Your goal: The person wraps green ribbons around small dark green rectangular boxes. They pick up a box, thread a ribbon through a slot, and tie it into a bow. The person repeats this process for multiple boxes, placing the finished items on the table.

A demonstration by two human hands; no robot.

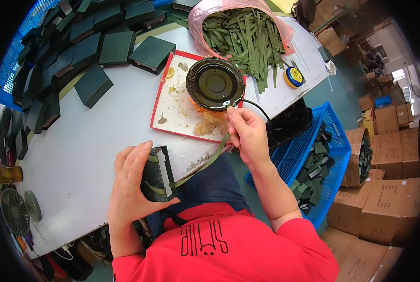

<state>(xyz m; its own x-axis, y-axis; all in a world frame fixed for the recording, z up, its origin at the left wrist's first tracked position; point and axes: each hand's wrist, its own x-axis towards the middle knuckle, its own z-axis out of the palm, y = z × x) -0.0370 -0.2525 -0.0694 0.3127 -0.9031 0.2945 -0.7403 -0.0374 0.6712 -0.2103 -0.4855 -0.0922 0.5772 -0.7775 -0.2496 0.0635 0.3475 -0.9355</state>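
Near the table's front edge, my left hand [134,181] grips a small dark green box [154,176], its fingers along one side and thumb below. A green ribbon [209,162] runs from the box up to my right hand [246,134], which pinches its far end. The pinching fingertips are at the near rim of a round black pot [215,83] of brownish liquid, probably glue; whether the ribbon's tip touches the liquid I cannot tell. Under the pot lies a white tray [172,110] with a red rim, smeared with amber drips.
Many dark green boxes [116,48] crowd the table's far left. A pink bag [198,28] spills green ribbons [247,37] behind the pot, beside a yellow-and-blue round tin [293,76]. A blue crate [330,188] of small green pieces stands right; cartons [384,202] lie beyond. A fan [16,211] sits left.
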